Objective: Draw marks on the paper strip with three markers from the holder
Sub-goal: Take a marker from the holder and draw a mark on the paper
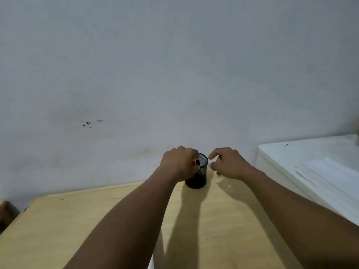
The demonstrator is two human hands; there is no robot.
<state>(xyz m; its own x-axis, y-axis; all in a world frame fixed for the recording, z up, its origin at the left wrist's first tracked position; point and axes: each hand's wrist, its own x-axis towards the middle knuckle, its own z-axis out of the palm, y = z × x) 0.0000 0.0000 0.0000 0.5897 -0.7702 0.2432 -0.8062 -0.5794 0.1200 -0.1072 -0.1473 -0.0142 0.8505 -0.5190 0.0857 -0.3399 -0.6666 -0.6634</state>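
Left hand (179,164) grips a dark marker (197,162) over the mesh holder (197,178) at the tabletop's (97,226) far edge; right hand (229,164) spread beside it.

**Both hands at the holder**

Both bare forearms reach forward. The left hand (179,163) is curled into a loose fist against the left side of the black mesh holder (196,178), gripping a small dark object. The right hand (229,164) hovers just right of it, fingers spread.

Head view, forward toward wall (174,65)
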